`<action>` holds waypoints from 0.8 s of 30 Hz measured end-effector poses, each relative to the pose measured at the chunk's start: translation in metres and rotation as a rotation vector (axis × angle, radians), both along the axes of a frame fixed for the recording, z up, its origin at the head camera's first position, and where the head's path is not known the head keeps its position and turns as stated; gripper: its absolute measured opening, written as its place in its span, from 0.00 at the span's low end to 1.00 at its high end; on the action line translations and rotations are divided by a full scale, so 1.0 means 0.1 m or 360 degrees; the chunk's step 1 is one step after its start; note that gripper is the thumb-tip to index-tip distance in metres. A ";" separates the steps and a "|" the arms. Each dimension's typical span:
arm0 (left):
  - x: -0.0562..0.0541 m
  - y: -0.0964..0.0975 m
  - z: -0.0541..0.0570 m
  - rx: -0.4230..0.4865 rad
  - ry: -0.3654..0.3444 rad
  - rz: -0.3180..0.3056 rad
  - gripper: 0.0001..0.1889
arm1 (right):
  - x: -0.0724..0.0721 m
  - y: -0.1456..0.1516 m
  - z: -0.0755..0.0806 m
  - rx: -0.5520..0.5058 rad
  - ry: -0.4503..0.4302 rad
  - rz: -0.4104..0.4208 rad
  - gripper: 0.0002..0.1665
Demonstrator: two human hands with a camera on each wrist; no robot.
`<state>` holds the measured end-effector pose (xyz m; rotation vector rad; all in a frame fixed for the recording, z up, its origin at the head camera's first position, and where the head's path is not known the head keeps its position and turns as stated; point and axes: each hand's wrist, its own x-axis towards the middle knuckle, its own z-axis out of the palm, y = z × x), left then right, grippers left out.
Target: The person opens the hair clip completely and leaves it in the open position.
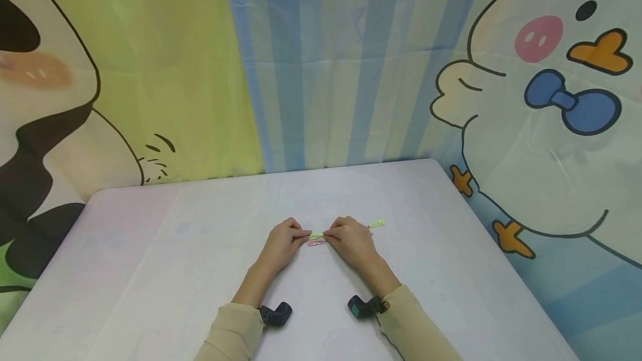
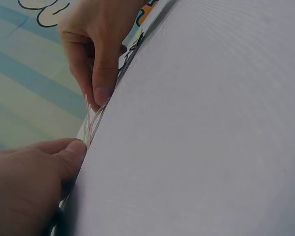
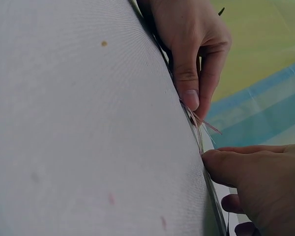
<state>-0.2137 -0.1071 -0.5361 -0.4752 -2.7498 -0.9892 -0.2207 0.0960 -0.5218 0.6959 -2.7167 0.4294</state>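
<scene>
A slim green hair clip (image 1: pixel 316 236) spans the gap between my two hands over the white table. My left hand (image 1: pixel 282 244) pinches its left end between thumb and fingers, and my right hand (image 1: pixel 353 242) pinches the right end. Just in front lies a pink hair clip (image 1: pixel 316 243), close to the fingertips of both hands. Another green hair clip (image 1: pixel 377 223) lies beyond the right hand, with a bit of pink partly hidden below it. In the left wrist view the thin clips (image 2: pixel 87 123) appear edge-on between the hands.
The white table (image 1: pixel 175 272) reaches back to a striped curtain (image 1: pixel 326 71). Cartoon-printed cloth hangs at the left and right. A dark wrist camera (image 1: pixel 276 315) sits on the left wrist, and another camera (image 1: pixel 365 306) on the right.
</scene>
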 end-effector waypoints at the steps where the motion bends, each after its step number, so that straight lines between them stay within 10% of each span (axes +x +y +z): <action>1: 0.00 0.00 0.00 0.0002 0.0007 -0.0001 0.08 | 0.00 0.00 0.00 0.0002 -0.0002 -0.0004 0.06; 24: 0.03 0.00 0.03 0.0206 -0.0098 0.0109 0.10 | -0.05 0.35 0.31 -0.0171 -0.0356 -0.0288 0.10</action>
